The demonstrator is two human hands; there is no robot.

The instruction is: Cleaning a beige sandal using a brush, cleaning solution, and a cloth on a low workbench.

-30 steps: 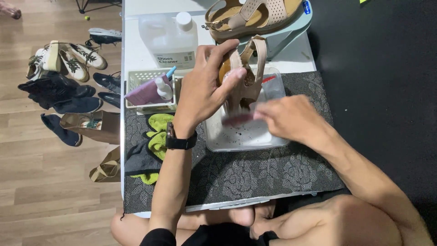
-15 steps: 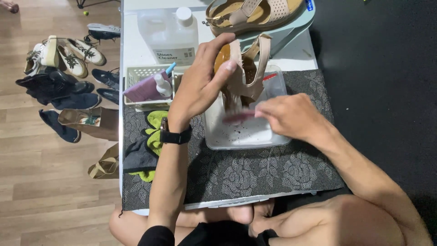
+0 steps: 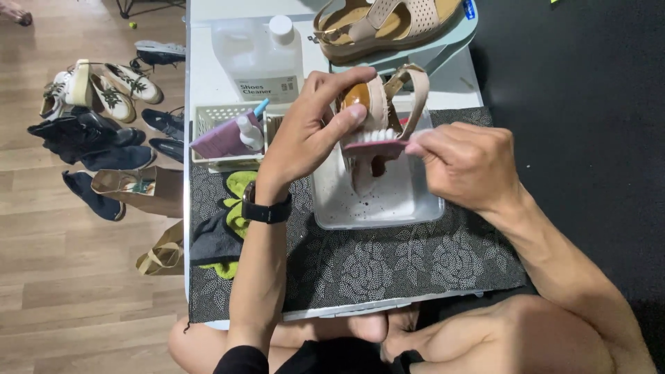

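My left hand (image 3: 315, 128) grips a beige strappy sandal (image 3: 388, 104) by its sole and holds it upright over a clear plastic tub (image 3: 388, 201). My right hand (image 3: 467, 163) holds a pink brush (image 3: 377, 142) with white bristles pressed against the sandal's side. Some liquid and dark specks lie in the tub. A black watch sits on my left wrist. The matching sandal (image 3: 384, 24) rests on a pale green tray (image 3: 443, 45) at the far edge of the low table.
A large clear jug of cleaner (image 3: 260, 55) and a small white basket (image 3: 222, 131) with bottles stand to the left. Dark and green cloths (image 3: 225, 228) lie on the patterned black mat (image 3: 388, 260). Several shoes (image 3: 97, 118) and paper bags (image 3: 138, 190) crowd the wooden floor at left.
The brush has moved up along the sandal's side, and my left hand has turned the sandal slightly. The view has shifted a little.
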